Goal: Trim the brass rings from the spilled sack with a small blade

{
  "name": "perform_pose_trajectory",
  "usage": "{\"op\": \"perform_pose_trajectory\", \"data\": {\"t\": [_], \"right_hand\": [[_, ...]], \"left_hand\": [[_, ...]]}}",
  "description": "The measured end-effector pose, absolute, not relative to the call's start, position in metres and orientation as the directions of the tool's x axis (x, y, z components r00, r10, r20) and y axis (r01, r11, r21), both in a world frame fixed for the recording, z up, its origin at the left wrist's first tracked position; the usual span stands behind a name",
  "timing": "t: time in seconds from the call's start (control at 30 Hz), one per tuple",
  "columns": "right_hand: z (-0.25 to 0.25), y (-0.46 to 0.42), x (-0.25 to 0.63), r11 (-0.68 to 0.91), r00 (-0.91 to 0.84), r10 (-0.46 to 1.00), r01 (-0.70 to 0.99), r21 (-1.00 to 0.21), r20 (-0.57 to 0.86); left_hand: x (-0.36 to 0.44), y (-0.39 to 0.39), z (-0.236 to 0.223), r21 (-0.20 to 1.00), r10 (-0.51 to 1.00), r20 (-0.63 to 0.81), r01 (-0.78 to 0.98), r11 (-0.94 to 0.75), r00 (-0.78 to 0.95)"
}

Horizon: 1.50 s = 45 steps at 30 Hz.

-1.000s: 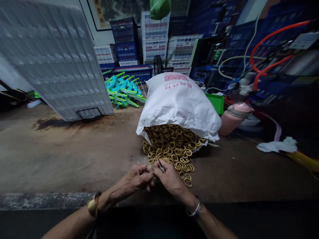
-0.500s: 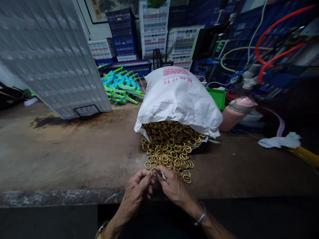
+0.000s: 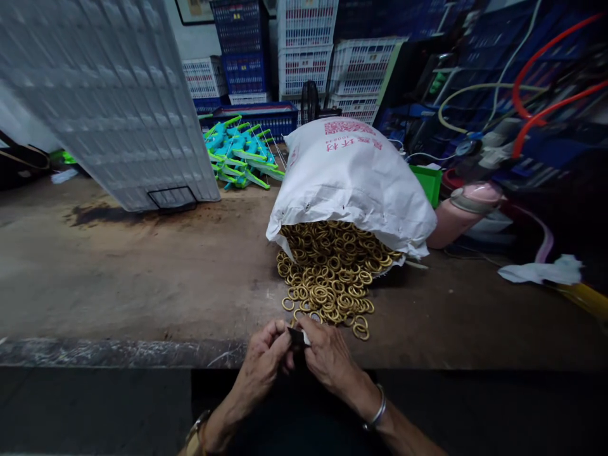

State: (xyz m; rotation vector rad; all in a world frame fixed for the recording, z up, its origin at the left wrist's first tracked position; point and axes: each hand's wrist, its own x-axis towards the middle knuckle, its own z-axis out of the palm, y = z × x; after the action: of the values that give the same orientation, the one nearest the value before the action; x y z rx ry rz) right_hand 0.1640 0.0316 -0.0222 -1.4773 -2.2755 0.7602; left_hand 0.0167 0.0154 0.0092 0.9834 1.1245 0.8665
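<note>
My left hand (image 3: 266, 358) and my right hand (image 3: 327, 354) meet at the near edge of the workbench (image 3: 142, 285), fingers pinched together around a small dark piece with a white tip (image 3: 297, 337). Just beyond them a pile of brass-coloured rings (image 3: 332, 272) spills from the open mouth of a white sack (image 3: 351, 177) lying on its side. The nearest loose rings lie a few centimetres past my fingertips. I cannot make out whether a ring is also held in my fingers.
A large grey perforated panel (image 3: 104, 101) leans at the back left. Teal and green plastic parts (image 3: 240, 155) lie behind the sack. A pink bottle (image 3: 463, 212), a green box (image 3: 427, 180), hoses and stacked crates (image 3: 304, 50) fill the right and back.
My hands have drawn back from the ring pile to the bench's near edge. The view has shifted downward and slightly left, so the sack sits higher in frame.
</note>
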Motion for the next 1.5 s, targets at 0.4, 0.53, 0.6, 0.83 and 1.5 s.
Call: {"op": "perform_pose_trajectory", "data": {"t": [0.4,0.53,0.6,0.83,1.5], "right_hand": [[-0.022,0.034,0.161,0.264,-0.338,0.938,0.84,-0.475,-0.077],[-0.019,0.043,0.156,0.317,-0.339,0.94,0.841,-0.439,0.03],[-0.018,0.049,0.149,0.307,-0.309,0.949,0.866,-0.396,0.061],[-0.021,0.064,0.128,0.244,-0.244,0.969,0.948,-0.206,0.025],[-0.014,0.075,0.133,0.187,-0.262,0.965,0.696,-0.693,-0.002]], "left_hand": [[0.009,0.001,0.012,0.941,0.923,-0.296,-0.09,0.326,0.248],[0.005,-0.001,0.006,0.872,0.904,-0.329,-0.281,0.402,0.272],[0.002,0.0,0.001,0.831,0.905,-0.355,-0.364,0.421,0.235],[-0.01,0.007,-0.006,0.685,0.889,-0.428,-0.582,0.438,0.166],[-0.011,0.025,-0.015,0.92,0.947,-0.313,-0.27,0.283,-0.074]]}}
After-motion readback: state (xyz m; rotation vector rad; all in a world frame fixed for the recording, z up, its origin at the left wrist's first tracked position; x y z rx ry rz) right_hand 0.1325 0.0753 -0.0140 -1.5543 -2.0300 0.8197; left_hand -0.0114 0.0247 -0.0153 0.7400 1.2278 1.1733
